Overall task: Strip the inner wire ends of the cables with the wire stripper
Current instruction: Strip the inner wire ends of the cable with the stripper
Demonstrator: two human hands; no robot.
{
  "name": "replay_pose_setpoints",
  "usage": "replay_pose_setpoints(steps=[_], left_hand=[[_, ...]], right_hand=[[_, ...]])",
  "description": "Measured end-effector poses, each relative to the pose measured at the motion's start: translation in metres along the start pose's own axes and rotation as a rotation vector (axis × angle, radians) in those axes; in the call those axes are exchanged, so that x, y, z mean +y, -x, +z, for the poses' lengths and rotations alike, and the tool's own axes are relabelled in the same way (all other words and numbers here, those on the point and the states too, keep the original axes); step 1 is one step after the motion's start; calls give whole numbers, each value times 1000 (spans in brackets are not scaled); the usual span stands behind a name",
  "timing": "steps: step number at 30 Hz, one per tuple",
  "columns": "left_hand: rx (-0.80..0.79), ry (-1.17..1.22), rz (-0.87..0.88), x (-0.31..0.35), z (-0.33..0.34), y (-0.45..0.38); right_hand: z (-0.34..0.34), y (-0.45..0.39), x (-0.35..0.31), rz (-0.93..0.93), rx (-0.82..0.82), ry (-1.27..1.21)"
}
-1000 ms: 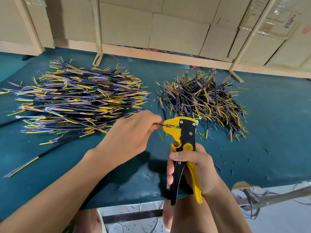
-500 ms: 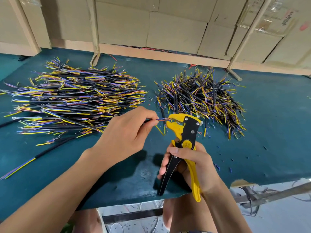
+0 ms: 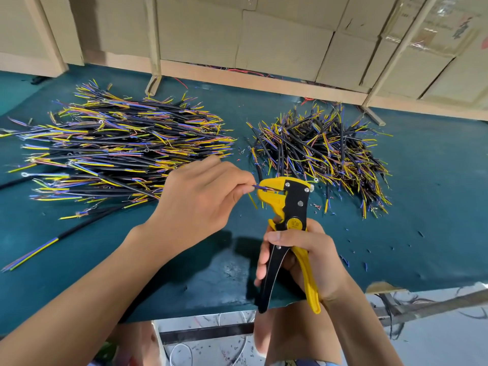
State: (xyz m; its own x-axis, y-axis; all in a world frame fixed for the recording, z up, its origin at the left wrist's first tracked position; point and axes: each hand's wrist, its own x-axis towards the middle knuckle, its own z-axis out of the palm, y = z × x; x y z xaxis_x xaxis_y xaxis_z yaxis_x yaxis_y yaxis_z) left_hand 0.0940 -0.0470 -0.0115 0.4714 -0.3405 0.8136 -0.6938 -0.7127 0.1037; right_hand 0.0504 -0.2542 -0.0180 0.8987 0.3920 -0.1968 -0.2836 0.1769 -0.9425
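Note:
My right hand grips the handles of a yellow and black wire stripper, held upright over the green table. My left hand pinches a cable, and a thin blue inner wire runs from its fingertips into the stripper's yellow jaws. Most of that cable is hidden under my left hand. A large pile of black cables with yellow, blue and orange inner wires lies to the left. A smaller, tangled cable pile lies behind the stripper on the right.
The green table surface is sprinkled with small bits of stripped insulation near the right pile. Cardboard boxes and wooden slats line the back edge. The table's front edge runs just below my hands, with floor and loose wires beneath.
The stripper's handles spread apart half a second ago and have come closer together again. My left hand keeps the wire at the jaws; both hands stay nearly in place.

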Motion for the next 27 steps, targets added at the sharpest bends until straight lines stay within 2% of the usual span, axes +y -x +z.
replay_pose_setpoints(steps=[16, 22, 24, 27], left_hand=[[-5, 58, -73, 1, -2, 0], [-13, 106, -100, 1, -2, 1], [-11, 77, -92, 2, -1, 0], [20, -22, -47, 0, -1, -1]], right_hand=[[0, 0, -2, 21, 25, -29], [4, 0, 0, 19, 137, 20], [6, -1, 1, -27, 176, 4], [4, 0, 2, -18, 112, -121]])
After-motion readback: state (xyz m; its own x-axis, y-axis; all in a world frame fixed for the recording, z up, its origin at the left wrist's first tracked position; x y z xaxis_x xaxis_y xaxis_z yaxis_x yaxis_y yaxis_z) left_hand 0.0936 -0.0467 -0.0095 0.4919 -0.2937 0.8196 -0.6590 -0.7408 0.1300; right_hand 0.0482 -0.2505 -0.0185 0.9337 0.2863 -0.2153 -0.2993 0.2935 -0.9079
